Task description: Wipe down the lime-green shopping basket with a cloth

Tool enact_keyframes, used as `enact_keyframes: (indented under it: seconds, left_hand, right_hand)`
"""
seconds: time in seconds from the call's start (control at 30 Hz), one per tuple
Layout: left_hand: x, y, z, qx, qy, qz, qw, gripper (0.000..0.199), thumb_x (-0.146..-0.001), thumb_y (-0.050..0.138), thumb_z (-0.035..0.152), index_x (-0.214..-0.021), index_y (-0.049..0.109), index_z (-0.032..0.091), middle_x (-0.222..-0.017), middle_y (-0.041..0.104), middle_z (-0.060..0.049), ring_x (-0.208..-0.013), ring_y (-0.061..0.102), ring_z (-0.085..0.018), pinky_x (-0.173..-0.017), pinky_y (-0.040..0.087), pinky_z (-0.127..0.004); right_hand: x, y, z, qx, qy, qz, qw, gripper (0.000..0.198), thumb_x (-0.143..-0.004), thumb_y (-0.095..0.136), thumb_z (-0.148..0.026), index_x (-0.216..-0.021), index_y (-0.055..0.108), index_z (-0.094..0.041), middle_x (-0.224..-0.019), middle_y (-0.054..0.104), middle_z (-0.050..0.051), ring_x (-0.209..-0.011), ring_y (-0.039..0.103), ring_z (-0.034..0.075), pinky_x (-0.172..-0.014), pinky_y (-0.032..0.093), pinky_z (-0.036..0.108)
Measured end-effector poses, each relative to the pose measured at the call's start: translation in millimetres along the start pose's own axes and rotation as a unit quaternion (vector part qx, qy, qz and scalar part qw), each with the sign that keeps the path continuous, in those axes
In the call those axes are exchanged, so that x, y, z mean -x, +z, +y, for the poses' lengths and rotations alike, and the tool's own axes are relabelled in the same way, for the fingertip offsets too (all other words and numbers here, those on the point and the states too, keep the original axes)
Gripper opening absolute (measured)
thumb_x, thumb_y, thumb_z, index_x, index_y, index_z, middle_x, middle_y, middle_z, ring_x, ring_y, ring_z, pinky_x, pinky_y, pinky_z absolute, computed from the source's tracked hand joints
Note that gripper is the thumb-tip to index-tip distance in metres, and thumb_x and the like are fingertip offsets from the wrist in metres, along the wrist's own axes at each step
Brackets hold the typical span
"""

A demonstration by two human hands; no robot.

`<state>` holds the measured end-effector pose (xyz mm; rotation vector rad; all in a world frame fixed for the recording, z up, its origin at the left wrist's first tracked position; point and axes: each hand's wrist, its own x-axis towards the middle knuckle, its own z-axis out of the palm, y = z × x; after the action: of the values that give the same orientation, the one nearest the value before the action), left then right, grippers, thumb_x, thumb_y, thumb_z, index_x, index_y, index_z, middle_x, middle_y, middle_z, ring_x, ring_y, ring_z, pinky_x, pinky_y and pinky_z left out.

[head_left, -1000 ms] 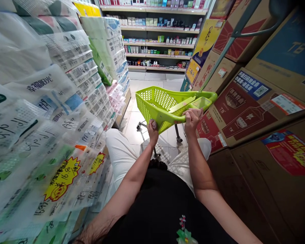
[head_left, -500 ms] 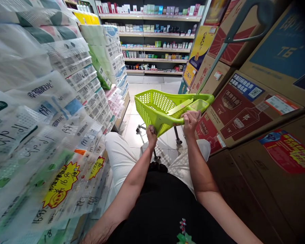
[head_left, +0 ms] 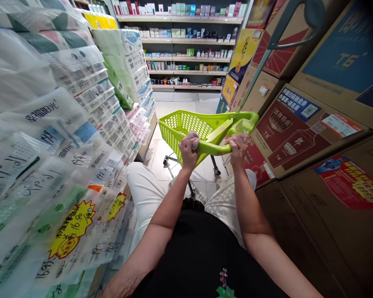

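Note:
A small lime-green shopping cart [head_left: 186, 119] with a perforated plastic basket stands tilted in front of me, between my knees. My left hand [head_left: 189, 150] is closed at the near rim, with a crumpled greyish cloth [head_left: 192, 135] bunched at its fingers and pressed against the rim. Wrapped round the right part of the same rim is my right hand [head_left: 238, 149]; something pinkish shows at its fingers, too unclear to name. Inside the basket lies a flat green panel [head_left: 220, 130]. Dark legs with casters [head_left: 216, 170] reach the floor.
Plastic-wrapped tissue packs [head_left: 81, 136] with handwritten prices are stacked close on my left. Cardboard cartons [head_left: 282, 124] wall in the right side. A grey-green pole [head_left: 257, 74] with a looped top rises behind the cart. Shelves of cosmetics [head_left: 189, 41] close off the far end.
My left hand has moved up from the basket's lower side to the near rim, where the greyish cloth now shows. My right hand stays at the rim, shifted slightly. The basket has turned a little.

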<state>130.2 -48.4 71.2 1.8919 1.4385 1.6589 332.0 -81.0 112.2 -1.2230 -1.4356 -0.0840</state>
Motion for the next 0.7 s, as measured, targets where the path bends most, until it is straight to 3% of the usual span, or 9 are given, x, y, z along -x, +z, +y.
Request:
enact_keyframes:
  seconds: [0.1,0.23,0.33,0.53,0.7]
  left_hand:
    - [-19.5,-7.0,-9.5,-0.012,-0.074,-0.025,0.997,0.036,-0.092,0.052,0.01,-0.113,0.075,0.027,-0.127,0.06,-0.01,-0.125,0.052,-0.031,-0.113,0.041,-0.051]
    - [-16.7,-8.7,10.1,-0.007,0.012,-0.086,0.996,0.034,-0.091,0.056,0.011,-0.104,0.08,0.03,-0.136,0.058,-0.006,-0.132,0.046,-0.032,-0.117,0.036,-0.051]
    - [-7.5,-9.3,12.9,0.017,0.052,-0.103,0.993,0.032,-0.09,0.059,0.012,-0.108,0.08,0.03,-0.136,0.058,-0.007,-0.133,0.045,-0.033,-0.118,0.034,-0.05]
    - [-8.5,-14.1,-23.9,0.003,-0.067,-0.053,0.996,0.049,-0.086,0.05,0.003,-0.118,0.076,0.028,-0.122,0.063,-0.01,-0.124,0.052,-0.033,-0.114,0.04,-0.049]
    - [1.6,-0.6,-11.2,0.018,0.019,-0.105,0.994,0.053,-0.088,0.048,0.005,-0.125,0.076,0.031,-0.133,0.061,-0.009,-0.124,0.051,-0.03,-0.113,0.042,-0.045]
  right_hand:
    - [-0.8,-5.6,-2.3,-0.028,-0.019,0.027,0.999,0.033,-0.092,0.042,-0.029,-0.063,0.058,-0.025,-0.073,0.066,0.001,-0.098,0.063,0.024,-0.117,0.031,0.052]
    - [4.3,-7.5,-19.1,0.074,-0.039,0.001,0.996,0.029,-0.092,0.044,-0.027,-0.068,0.059,-0.025,-0.08,0.07,0.001,-0.092,0.064,0.023,-0.12,0.029,0.052]
    - [11.7,-4.8,-32.6,0.182,-0.043,-0.034,0.982,0.022,-0.089,0.049,-0.027,-0.069,0.058,-0.025,-0.081,0.068,0.004,-0.091,0.062,0.024,-0.115,0.034,0.051]
    - [18.1,-4.3,-29.0,0.23,-0.031,-0.004,0.973,0.027,-0.086,0.05,-0.026,-0.06,0.045,-0.025,-0.07,0.057,0.005,-0.084,0.054,0.025,-0.1,0.042,0.047]
    - [9.5,-13.2,-15.1,0.239,-0.045,0.012,0.97,0.03,-0.086,0.049,-0.027,-0.058,0.038,-0.026,-0.066,0.052,0.004,-0.08,0.052,0.024,-0.096,0.041,0.044]
